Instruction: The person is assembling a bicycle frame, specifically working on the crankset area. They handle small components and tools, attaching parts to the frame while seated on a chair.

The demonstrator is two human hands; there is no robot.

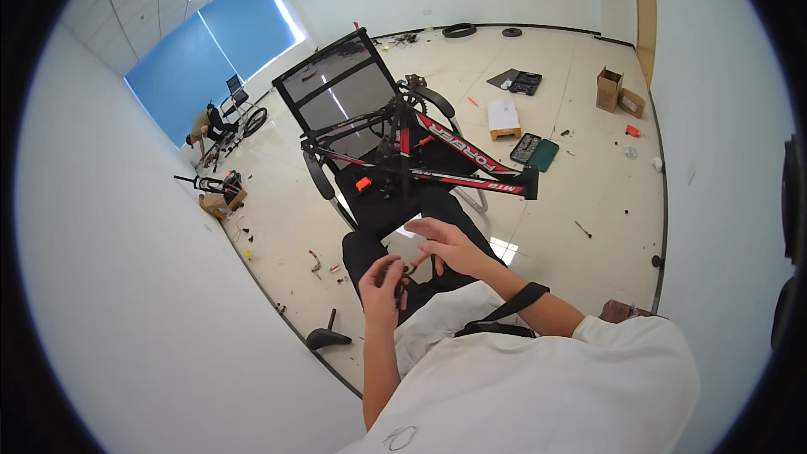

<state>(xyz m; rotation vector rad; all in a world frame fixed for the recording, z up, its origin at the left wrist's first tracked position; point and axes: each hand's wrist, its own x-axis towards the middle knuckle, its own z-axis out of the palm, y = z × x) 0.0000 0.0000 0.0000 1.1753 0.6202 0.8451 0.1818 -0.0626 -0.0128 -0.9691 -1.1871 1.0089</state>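
Observation:
My left hand (382,287) is closed, fingers bent round a small dark part (405,271) above my lap. Its exact kind is too small to make out. Close beside it, my right hand (451,247) has its fingers stretched out and apart, with the fingertips near the dark part; whether they touch it I cannot tell. In front of me a red and black bicycle frame (471,155) rests on a black chair (370,210). An orange-red object (363,184) lies on the chair seat by the frame.
Toolboxes (535,151), a white-topped box (504,118) and cardboard boxes (609,89) stand on the floor to the right. A bicycle saddle (328,337) and small parts lie at the left. Another person (202,124) bends over a bike at the far left.

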